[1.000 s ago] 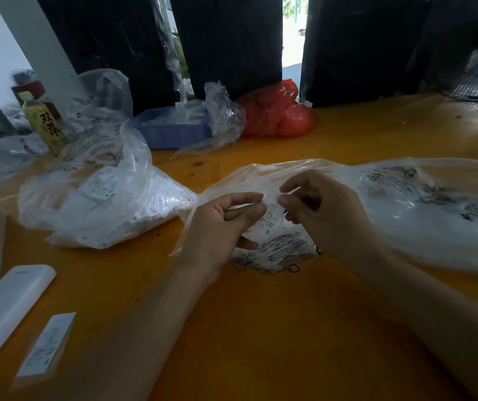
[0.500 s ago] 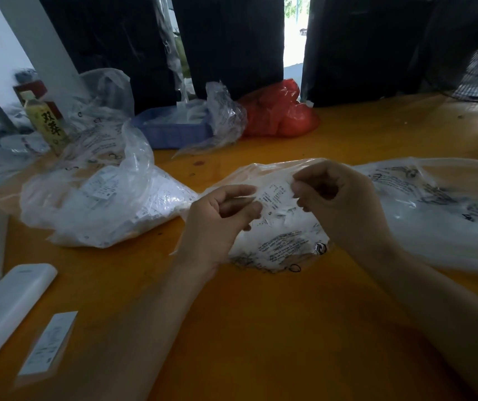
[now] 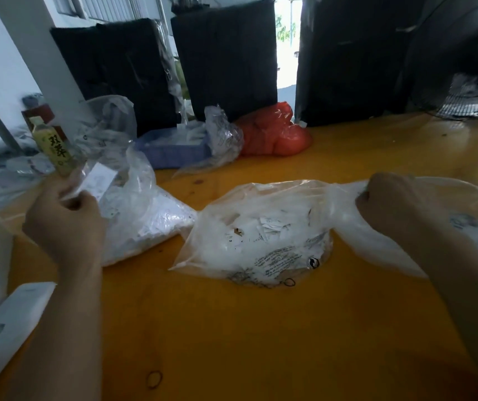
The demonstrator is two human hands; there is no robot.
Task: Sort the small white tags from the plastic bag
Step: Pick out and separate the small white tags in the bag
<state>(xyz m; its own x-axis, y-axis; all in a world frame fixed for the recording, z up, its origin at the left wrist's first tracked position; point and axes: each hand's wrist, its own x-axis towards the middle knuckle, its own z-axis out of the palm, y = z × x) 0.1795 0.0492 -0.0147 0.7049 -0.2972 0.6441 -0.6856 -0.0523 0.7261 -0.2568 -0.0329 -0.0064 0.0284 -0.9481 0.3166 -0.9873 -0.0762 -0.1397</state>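
My left hand [image 3: 67, 224] pinched one white tag [image 3: 99, 180], its long axis angled up-right. The left bag [image 3: 145, 215] lay just right of it. My right hand [image 3: 388, 204] gripped the middle bag [image 3: 260, 235].

Counter [image 3: 260, 328]: wood, orange-yellow, glossy finish, smooth. Plastic bag [image 3: 260, 241]: thin clear film, crinkled, shiny, black print. Tags [image 3: 272, 228] inside: white, matt, paper-like. Red bag [image 3: 272, 134]: glossy plastic. Tray [image 3: 171, 153]: blue plastic, matt
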